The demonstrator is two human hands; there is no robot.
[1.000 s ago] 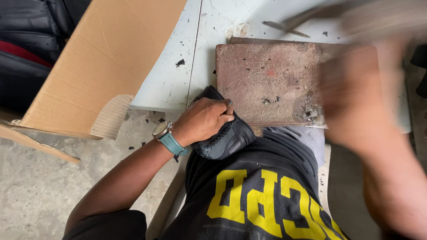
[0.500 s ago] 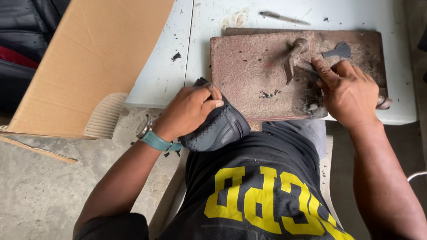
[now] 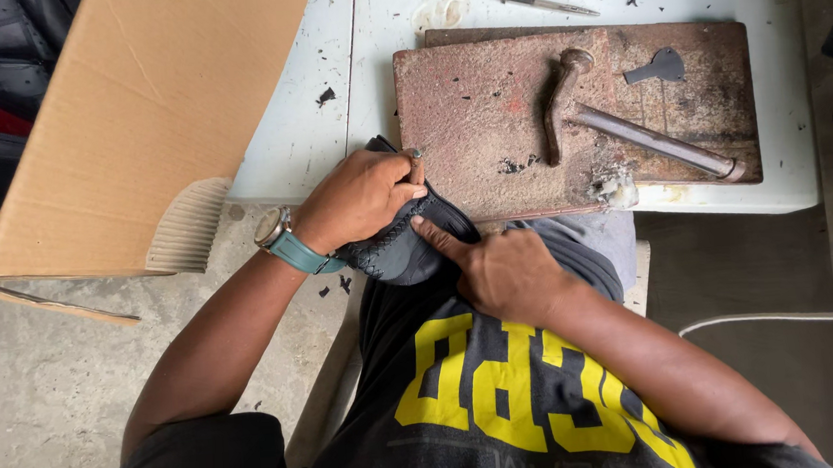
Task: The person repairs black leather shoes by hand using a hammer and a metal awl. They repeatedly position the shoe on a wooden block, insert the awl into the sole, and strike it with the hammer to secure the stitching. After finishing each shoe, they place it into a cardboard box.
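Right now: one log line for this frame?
left hand: grips dark leather piece | right hand: forefinger on its stitched edge | hammer: lying on stone slab, untouched

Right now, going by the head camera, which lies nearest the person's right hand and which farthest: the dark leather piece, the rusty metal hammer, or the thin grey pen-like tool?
From the right hand:
1. Dark leather piece, touched by its forefinger, at the table edge.
2. Rusty metal hammer, on the brown slab above.
3. Thin grey pen-like tool, at the white table's far edge.

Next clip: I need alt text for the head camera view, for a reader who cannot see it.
Seen from above, a person's left hand and right hand hold a dark stitched leather piece against the edge of a white table. A hammer lies on a worn reddish board; a cardboard box stands at left.
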